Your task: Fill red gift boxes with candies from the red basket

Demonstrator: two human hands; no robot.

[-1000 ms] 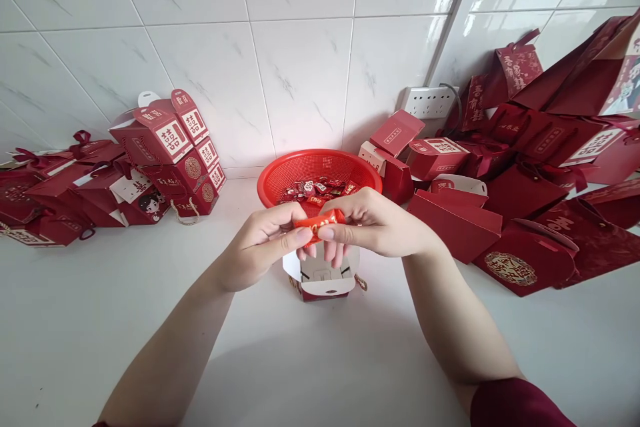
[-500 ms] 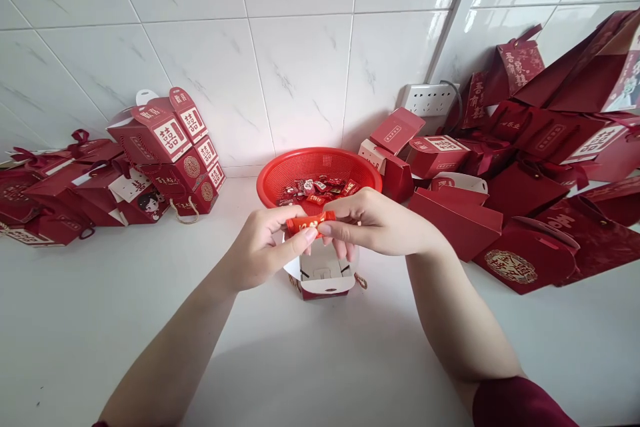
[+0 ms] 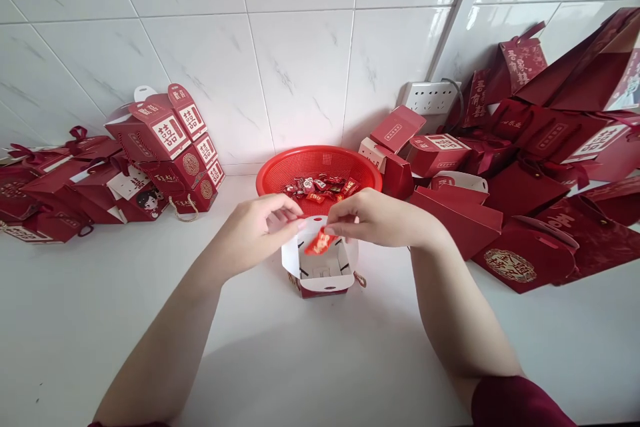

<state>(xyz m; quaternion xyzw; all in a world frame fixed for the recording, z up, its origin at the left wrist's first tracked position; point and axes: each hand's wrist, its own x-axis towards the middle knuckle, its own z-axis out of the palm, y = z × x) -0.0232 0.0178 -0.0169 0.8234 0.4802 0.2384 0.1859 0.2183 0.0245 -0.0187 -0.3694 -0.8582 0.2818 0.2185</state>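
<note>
My right hand (image 3: 367,217) pinches one end of a red candy wrapper (image 3: 320,241) with gold lettering. It hangs tilted over an open box (image 3: 325,290), and whether a sweet is inside I cannot tell. My left hand (image 3: 265,223) is closed at thumb and fingertips beside the box's rear flap, with a small bit of red at the tips that I cannot make out. White inside and dark red outside, the box stands upright with its flaps spread and rope handles at its sides. Just behind it is a red plastic basket (image 3: 280,163) with several wrapped candies (image 3: 320,185).
Stacked red gift boxes (image 3: 173,147) and more boxes (image 3: 95,190) stand at left. A large pile of red boxes (image 3: 525,193) fills the right side. Behind it, a white power strip (image 3: 430,99) with a cable rests against the tiled wall (image 3: 300,67).
Both hands held the candy stretched level between them. Now my left hand has come away to the left, and the wrapper dangles from my right hand, lower over the box.
</note>
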